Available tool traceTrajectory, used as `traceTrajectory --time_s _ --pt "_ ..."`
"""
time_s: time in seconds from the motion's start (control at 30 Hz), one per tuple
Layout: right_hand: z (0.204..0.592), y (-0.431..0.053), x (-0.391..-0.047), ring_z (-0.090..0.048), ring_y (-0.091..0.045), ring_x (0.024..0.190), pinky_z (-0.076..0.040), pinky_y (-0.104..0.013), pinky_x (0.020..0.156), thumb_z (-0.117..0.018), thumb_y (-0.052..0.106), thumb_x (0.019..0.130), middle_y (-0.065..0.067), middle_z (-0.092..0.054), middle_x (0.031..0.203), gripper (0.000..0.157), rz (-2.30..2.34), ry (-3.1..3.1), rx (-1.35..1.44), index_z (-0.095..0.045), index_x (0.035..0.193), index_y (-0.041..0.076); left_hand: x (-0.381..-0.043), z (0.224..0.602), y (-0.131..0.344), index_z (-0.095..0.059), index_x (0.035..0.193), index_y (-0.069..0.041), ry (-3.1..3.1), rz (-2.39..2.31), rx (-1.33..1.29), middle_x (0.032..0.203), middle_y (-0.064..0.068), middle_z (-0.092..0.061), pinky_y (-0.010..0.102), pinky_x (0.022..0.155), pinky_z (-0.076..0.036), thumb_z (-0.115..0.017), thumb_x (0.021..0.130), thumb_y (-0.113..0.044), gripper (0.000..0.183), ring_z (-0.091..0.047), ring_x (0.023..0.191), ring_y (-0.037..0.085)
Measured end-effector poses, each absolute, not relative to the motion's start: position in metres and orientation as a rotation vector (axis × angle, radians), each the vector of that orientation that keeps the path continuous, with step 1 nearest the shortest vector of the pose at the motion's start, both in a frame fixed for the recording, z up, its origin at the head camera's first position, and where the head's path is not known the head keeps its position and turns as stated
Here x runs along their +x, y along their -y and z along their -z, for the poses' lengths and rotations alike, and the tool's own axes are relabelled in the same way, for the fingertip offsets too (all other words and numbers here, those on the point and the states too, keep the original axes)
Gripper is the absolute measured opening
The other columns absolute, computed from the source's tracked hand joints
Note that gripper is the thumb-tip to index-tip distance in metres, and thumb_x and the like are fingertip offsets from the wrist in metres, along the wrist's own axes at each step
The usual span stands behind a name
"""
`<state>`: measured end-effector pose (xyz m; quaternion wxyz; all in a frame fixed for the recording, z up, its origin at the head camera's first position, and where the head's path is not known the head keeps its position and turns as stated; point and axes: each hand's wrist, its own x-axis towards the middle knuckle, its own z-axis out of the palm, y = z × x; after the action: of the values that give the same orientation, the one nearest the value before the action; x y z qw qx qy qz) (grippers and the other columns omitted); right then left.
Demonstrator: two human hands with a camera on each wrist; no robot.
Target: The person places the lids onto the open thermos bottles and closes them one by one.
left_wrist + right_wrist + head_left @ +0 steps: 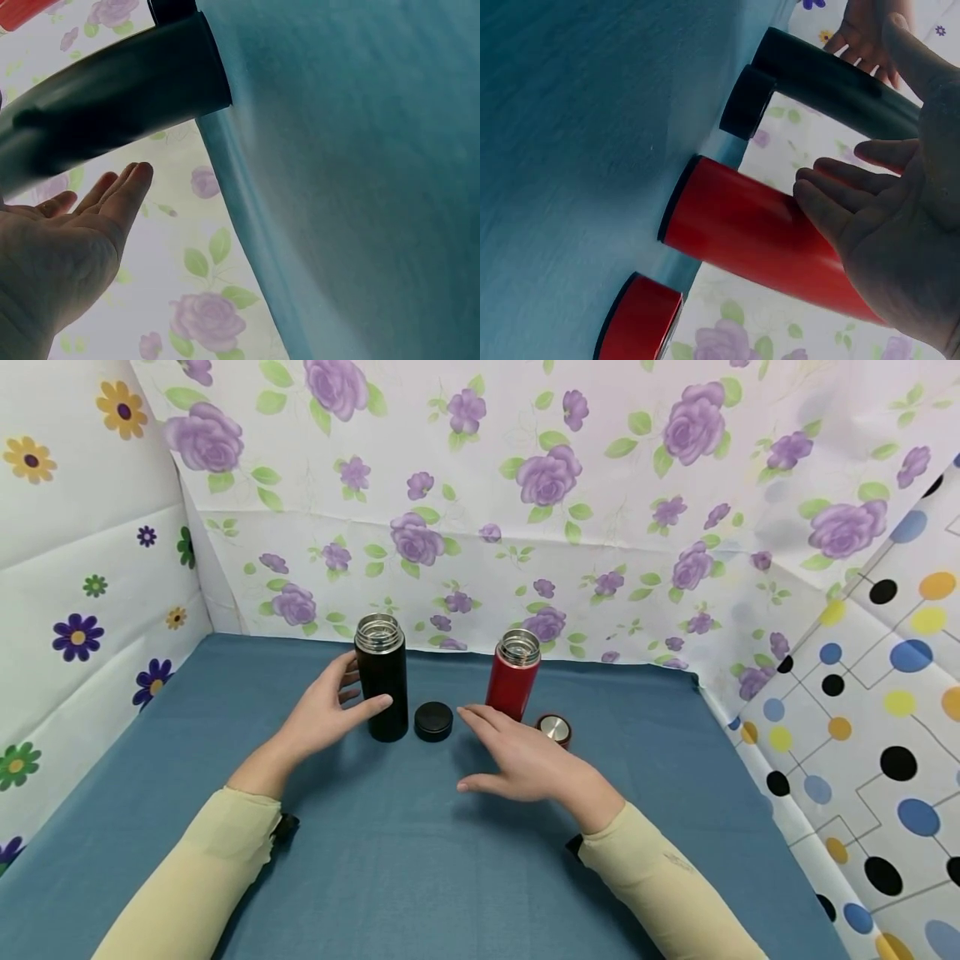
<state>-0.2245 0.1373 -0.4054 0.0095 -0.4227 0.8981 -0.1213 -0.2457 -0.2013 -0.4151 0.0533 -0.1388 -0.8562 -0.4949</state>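
A black thermos flask stands upright with its steel mouth uncovered. My left hand is at its left side, thumb stretched across the front and fingers reaching toward the back; in the left wrist view those fingers are extended, with a gap to the flask. Beside the flask lies its black lid. An uncovered red thermos flask stands to the right. In front of it hovers my right hand, fingers straight and thumb apart, partly hiding its base. The red lid, steel inside facing up, lies just behind this hand.
Blue cloth covers the table. A flowered sheet hangs close behind the flasks. Another flowered sheet borders the left side, and a dotted sheet the right.
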Motion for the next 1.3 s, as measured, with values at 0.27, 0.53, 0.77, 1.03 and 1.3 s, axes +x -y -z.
traceTrajectory --time_s 0.27,0.53,0.77,1.03,1.3 --pt "0.403 -0.121 -0.229 -0.037 -0.017 0.146 -0.045 -0.040 0.111 -0.059 0.073 0.090 -0.003 -0.028 0.165 0.100 0.317 -2.824 -1.308 -0.018 0.165 0.020 -0.251 0.418 0.197 -0.030 0.159 -0.021 2.584 1.479 -0.423 0.154 0.009 -0.042 0.057 0.112 -0.041 -0.075 0.090 -0.052 0.088 -0.044 0.141 0.032" --pt "0.406 -0.110 -0.237 -0.037 -0.019 0.147 -0.044 -0.041 0.113 -0.056 0.073 0.091 -0.006 -0.028 0.164 0.100 0.291 -2.814 -1.332 -0.019 0.164 0.015 -0.252 0.415 0.193 -0.034 0.156 -0.022 2.588 1.485 -0.417 0.150 0.007 -0.045 0.056 0.111 -0.042 -0.075 0.091 -0.050 0.082 -0.046 0.138 0.031" --pt "0.404 -0.098 -0.242 -0.037 -0.022 0.147 -0.044 -0.041 0.113 -0.058 0.071 0.091 -0.008 -0.031 0.163 0.100 0.285 -2.831 -1.320 -0.021 0.163 0.011 -0.253 0.416 0.192 -0.034 0.155 -0.022 2.586 1.472 -0.422 0.148 0.007 -0.046 0.058 0.111 -0.041 -0.074 0.090 -0.054 0.083 -0.047 0.137 0.032" --pt "0.408 -0.081 -0.253 -0.037 -0.024 0.147 -0.041 -0.041 0.115 -0.059 0.068 0.093 -0.010 -0.033 0.162 0.098 0.275 -2.868 -1.284 -0.022 0.163 0.011 -0.254 0.418 0.190 -0.037 0.152 -0.018 2.578 1.433 -0.414 0.144 0.008 -0.049 0.058 0.110 -0.042 -0.074 0.089 -0.058 0.083 -0.049 0.135 0.031" --pt "0.414 -0.070 -0.264 -0.038 -0.025 0.146 -0.040 -0.041 0.116 -0.057 0.069 0.093 -0.010 -0.034 0.161 0.097 0.264 -2.875 -1.245 -0.024 0.162 0.010 -0.254 0.416 0.191 -0.034 0.155 -0.018 2.563 1.443 -0.422 0.147 0.009 -0.047 0.058 0.108 -0.044 -0.075 0.089 -0.056 0.086 -0.050 0.134 0.033"
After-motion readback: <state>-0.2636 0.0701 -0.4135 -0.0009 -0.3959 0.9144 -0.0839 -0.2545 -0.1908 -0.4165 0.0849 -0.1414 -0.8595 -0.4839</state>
